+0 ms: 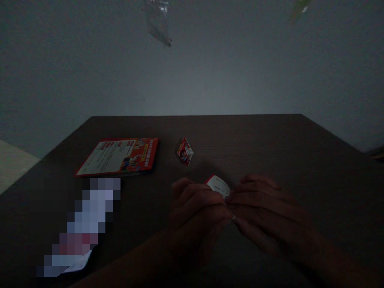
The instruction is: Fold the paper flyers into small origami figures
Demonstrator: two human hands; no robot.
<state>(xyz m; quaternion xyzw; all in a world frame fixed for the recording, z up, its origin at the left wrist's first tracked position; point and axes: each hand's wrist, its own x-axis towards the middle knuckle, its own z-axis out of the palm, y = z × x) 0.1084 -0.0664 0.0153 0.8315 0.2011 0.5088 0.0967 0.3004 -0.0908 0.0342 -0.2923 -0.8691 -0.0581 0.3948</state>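
In dim light, a small white card (219,185) with a red edge and faint print shows between my two hands above the table. It looks bent or curved, and its lower part is hidden by my fingers. My left hand (196,208) is closed on it from the left, fingers curled together. From the right, my right hand (264,208) pinches its edge, the other fingers stretched leftward side by side. My fingertips nearly meet at the card's near side. Beyond my left hand lies a small folded red paper piece (185,152) with a picture on it.
A red-and-white printed packet or booklet (120,156) lies on the dark wooden table (255,140) at the left. Nearer me is a lit, pixelated device (79,262), perhaps a phone. A clear plastic bag (158,22) shows against the grey wall (225,72).
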